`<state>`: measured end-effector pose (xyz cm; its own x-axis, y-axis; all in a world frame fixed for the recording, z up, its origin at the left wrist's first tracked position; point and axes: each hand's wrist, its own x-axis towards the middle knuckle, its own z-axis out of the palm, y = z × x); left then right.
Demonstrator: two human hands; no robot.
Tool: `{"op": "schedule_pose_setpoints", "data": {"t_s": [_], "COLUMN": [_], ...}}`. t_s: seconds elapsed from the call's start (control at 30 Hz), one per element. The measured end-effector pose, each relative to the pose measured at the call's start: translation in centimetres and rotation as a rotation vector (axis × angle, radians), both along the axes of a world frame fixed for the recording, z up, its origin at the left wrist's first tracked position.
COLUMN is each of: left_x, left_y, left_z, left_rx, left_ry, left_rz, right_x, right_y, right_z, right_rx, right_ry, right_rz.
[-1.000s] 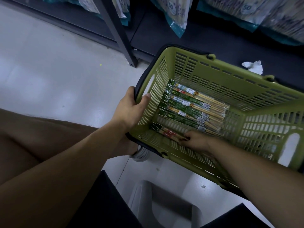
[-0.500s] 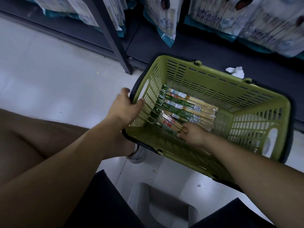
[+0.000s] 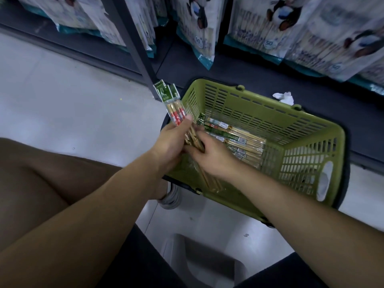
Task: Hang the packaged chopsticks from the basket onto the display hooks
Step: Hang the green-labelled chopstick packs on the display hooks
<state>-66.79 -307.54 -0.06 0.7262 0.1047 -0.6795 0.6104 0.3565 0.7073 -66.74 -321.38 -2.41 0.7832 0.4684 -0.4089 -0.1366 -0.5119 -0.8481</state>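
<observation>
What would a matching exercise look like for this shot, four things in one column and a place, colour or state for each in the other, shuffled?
Column one:
1. basket
2. tissue
3. held chopstick packs
4. stool

Column two:
a. crumpled on the dark shelf base
b. green, with slotted walls
c. grey, at the bottom of the view
d. gripped by the left hand and the right hand

Pairs: 1-b, 2-a, 3-d, 4-c
</observation>
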Motion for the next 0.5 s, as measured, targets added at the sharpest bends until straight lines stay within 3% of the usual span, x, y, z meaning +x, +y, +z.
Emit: {"op": "schedule_pose_setpoints", "data": {"t_s": [0.1,0.17,0.3,0.5], "left_x": [0.5,0.8,0.8,0.9], "left_y": [1.2,2.0,2.7,2.5], "left_z": [-0.1,0.0,-0.5,-0.8], "left_rx": [0.072,0.127,0.207,0.230], "left_ry": [-0.022,-0.038,-0.042,-0.041], "left_rz": [0.083,0.125,0.075,0.035], "right_x": [0.7,1.1,1.6,2.4], "right_y": [-1.5,-3.4,-6.8,-7.1], "right_z": [-2.0,-4.2,-9.6,-13.9], "right_rx": [0.015,-0.135,-0.645,-0.897], "right_ry": [-0.004,-0.018,-0.021,-0.154], "right_rz": [-0.180,-0.209,0.077,0.299]}}
